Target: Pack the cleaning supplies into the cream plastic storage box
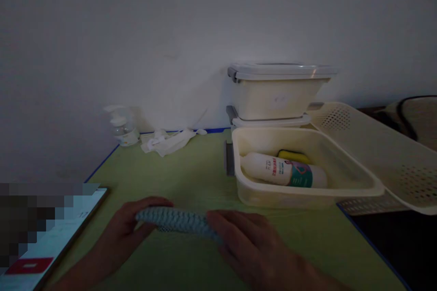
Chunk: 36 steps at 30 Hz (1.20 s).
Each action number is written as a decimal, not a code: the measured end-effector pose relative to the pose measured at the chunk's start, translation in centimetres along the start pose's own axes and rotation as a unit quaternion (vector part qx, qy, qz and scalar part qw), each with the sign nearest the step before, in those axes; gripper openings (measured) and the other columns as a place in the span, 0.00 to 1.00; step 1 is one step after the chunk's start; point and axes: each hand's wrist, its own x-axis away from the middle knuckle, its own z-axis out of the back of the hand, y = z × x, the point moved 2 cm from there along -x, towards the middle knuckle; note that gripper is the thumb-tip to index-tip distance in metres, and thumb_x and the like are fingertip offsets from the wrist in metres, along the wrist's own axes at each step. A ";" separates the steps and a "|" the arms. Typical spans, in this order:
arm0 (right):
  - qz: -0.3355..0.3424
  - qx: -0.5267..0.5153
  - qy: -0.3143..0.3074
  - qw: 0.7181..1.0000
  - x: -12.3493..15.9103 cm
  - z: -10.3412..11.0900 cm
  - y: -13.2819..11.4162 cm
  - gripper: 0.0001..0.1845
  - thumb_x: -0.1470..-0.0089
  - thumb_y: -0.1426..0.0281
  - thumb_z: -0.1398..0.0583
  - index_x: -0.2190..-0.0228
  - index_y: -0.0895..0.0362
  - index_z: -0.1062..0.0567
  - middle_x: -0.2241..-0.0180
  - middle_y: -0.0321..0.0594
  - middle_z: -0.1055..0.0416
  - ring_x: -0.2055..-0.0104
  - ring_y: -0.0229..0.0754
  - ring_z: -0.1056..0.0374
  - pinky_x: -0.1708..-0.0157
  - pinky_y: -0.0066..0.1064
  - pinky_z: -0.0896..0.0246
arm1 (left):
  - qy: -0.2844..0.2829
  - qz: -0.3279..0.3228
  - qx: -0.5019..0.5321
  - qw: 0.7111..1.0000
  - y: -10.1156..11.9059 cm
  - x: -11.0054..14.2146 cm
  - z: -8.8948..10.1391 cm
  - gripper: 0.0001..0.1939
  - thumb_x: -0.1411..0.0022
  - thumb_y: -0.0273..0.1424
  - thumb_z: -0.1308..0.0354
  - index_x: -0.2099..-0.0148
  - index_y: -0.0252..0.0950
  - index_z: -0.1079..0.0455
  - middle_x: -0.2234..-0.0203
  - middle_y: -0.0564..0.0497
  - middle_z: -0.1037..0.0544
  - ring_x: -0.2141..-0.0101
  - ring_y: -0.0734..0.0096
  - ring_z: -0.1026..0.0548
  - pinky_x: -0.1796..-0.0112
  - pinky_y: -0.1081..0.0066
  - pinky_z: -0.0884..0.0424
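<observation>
A blue-grey folded cloth with a bumpy, knit-like texture (177, 219) is held level above the table's front part. My left hand (126, 225) pinches its left end, thumb below and fingers on top. Around the right end my right hand (244, 236) is closed, its fingers lying over the top, slightly blurred. Just beyond my right hand stands an open cream plastic bin (290, 199). In the bin a white bottle with a teal label (300, 173) lies on its side, with a yellow sponge (294, 156) behind it.
Two lidded storage boxes (273, 97) are stacked against the wall behind the bin. A perforated cream basket (378, 145) is at the right. A pump bottle (124, 127) and a crumpled white bag (170, 142) lie along the green table's (191, 173) back edge. A tablet-like screen (64, 232) is at left.
</observation>
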 end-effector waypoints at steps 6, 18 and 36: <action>-0.175 -0.083 0.065 0.979 -1.7 6.2 2.4 0.09 0.45 0.66 0.42 0.60 0.51 0.30 0.71 0.33 0.26 0.76 0.35 0.29 0.81 0.22 0.33 | -0.085 0.075 0.173 0.978 7.0 -4.7 1.1 0.06 0.46 0.35 0.43 0.70 0.38 0.31 0.79 0.56 0.25 0.78 0.72 0.25 0.77 0.76 0.26; -0.425 -0.260 -0.042 0.866 -0.5 11.2 12.0 0.13 0.59 0.65 0.36 0.72 0.56 0.32 0.77 0.32 0.31 0.76 0.35 0.32 0.80 0.26 0.34 | -0.242 -0.009 0.158 0.957 12.4 -16.5 -4.2 0.04 0.52 0.28 0.45 0.71 0.34 0.36 0.76 0.55 0.28 0.72 0.75 0.27 0.70 0.75 0.31; 0.075 0.149 -0.215 0.962 -0.4 9.6 13.8 0.12 0.46 0.82 0.51 0.73 0.57 0.31 0.72 0.40 0.33 0.72 0.40 0.40 0.73 0.31 0.46 | -0.270 -0.372 -0.227 0.859 12.5 -19.6 -7.1 0.09 0.55 0.15 0.50 0.73 0.34 0.39 0.72 0.52 0.33 0.69 0.72 0.33 0.71 0.74 0.41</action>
